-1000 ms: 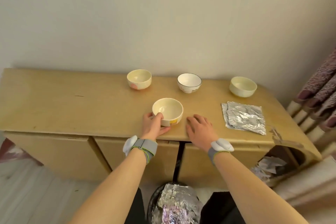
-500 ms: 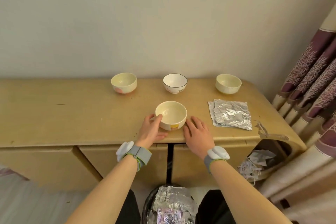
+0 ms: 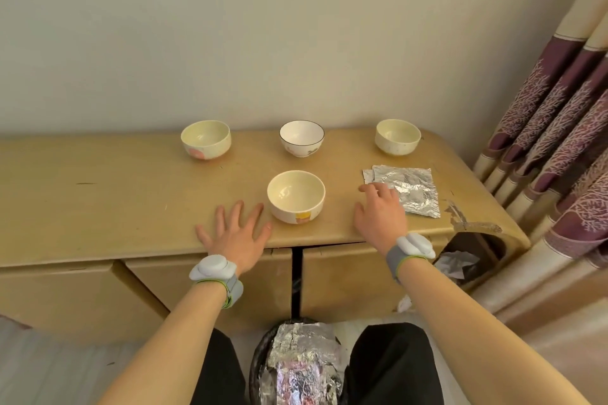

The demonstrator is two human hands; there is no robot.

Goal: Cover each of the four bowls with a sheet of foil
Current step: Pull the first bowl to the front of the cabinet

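While both hands spread empty, the right hand nears, perhaps touches, the foil sheets right of the near bowl; the left hand lies opposite.

soft, even indoor light, faint shadows, mild glare on the foil sheets, wide-angle bending at edges.

— How many bowls can I reach?

— Four, all uncovered. One cream bowl sits between my left hand and my right hand. Three more stand in a row beyond my fingertips: a cream bowl with a pink mark, a white bowl with a dark rim, and a plain cream bowl.

— And foil?

— One stack of foil sheets, just beyond my right hand. I cannot count the sheets. Each wrist wears one grey band, two in all.
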